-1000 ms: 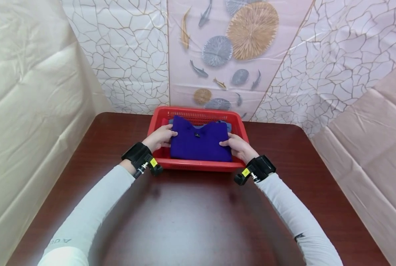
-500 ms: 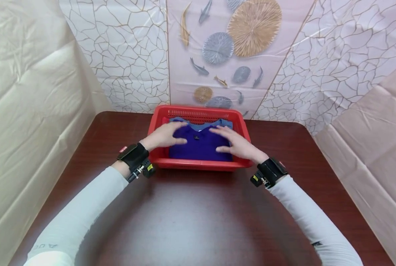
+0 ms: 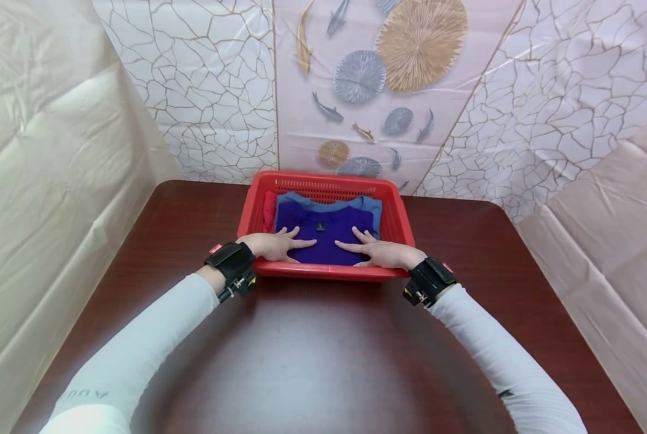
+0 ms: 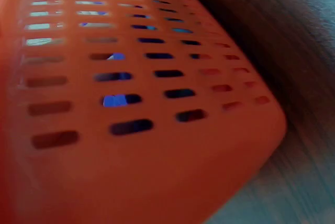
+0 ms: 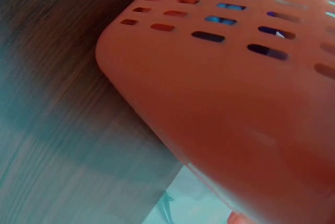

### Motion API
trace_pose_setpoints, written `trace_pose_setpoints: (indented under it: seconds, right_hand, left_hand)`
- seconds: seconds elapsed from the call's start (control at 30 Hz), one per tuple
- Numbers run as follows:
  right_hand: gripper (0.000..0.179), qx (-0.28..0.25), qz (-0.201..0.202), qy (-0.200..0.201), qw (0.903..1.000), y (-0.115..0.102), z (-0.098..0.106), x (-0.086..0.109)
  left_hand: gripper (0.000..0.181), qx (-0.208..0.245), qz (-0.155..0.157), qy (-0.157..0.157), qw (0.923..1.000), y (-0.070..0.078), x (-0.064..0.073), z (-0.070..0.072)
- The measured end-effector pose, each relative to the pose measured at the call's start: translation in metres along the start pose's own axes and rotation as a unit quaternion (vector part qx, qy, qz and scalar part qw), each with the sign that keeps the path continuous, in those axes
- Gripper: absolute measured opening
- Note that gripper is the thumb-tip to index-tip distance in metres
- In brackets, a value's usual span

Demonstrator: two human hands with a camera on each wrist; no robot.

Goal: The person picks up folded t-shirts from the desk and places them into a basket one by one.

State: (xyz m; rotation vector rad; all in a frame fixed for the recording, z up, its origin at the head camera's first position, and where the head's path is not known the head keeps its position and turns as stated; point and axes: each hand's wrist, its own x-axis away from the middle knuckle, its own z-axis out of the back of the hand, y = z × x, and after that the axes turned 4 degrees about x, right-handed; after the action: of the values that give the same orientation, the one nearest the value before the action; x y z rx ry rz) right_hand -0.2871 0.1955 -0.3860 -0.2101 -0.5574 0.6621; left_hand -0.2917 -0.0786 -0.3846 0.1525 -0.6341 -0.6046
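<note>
A red plastic basket [image 3: 394, 217] stands at the far middle of the dark wooden table [image 3: 312, 355]. A folded purple garment [image 3: 325, 232] lies on top of the pile inside it, over a lighter blue garment [image 3: 372, 204] and a red one [image 3: 269, 210]. My left hand [image 3: 280, 246] rests flat on the purple garment's near left part, fingers straight and spread. My right hand [image 3: 374, 252] rests flat on its near right part in the same way. Both wrist views show only the basket's slotted red wall [image 4: 131, 109] [image 5: 246, 93] close up; neither hand appears in them.
Patterned plastic sheeting [image 3: 366, 90] hangs right behind the basket, and cream sheeting [image 3: 46, 181] closes in the left and right sides. The table's bare wood spreads between me and the basket. Black wrist straps [image 3: 231, 260] sit on both forearms.
Both hands let go of the purple garment's sides, came over its top and drew back toward its near edge, flattening on it. The garment has settled lower into the basket.
</note>
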Motion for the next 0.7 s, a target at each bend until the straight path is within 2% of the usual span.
trace_pose_setpoints:
  seconds: [0.13,0.23,0.3,0.37,0.4,0.47,0.53,0.6,0.7]
  right_hand:
    - [0.069,0.011,0.001,-0.009,0.9999,0.001,0.001,-0.002]
    - [0.071,0.002,0.0,0.0,1.0,0.003,0.007,-0.004]
    - [0.071,0.002,-0.005,0.022,0.9997,0.004,0.011,-0.005]
    - [0.068,0.001,-0.01,0.065,0.9978,0.005,0.014,-0.005]
    - [0.064,0.004,-0.015,0.095,0.9954,0.006,0.015,-0.005]
    - [0.055,0.011,-0.023,0.166,0.9857,0.005,0.015,-0.003]
    - [0.042,0.014,-0.03,0.251,0.9675,-0.001,0.012,0.002]
    - [0.031,0.018,-0.029,0.335,0.9417,-0.01,0.007,0.01]
    - [0.02,0.014,-0.005,0.437,0.8992,-0.034,-0.006,0.029]
  left_hand:
    - [0.067,0.018,-0.007,-0.008,0.9998,-0.002,0.001,0.001]
    - [0.067,0.025,-0.014,0.006,0.9996,-0.005,0.0,0.007]
    - [0.064,0.031,-0.016,0.045,0.9984,-0.007,-0.001,0.011]
    - [0.056,0.03,-0.013,0.116,0.9927,-0.006,0.0,0.012]
    - [0.049,0.03,-0.008,0.158,0.9869,-0.005,0.002,0.013]
    - [0.032,0.037,0.006,0.247,0.9682,0.001,0.008,0.011]
    - [0.02,0.052,0.019,0.332,0.9418,0.01,0.017,0.008]
    - [0.015,0.062,0.018,0.404,0.9123,0.021,0.029,0.003]
    - [0.015,0.066,-0.003,0.488,0.8704,0.038,0.052,-0.011]
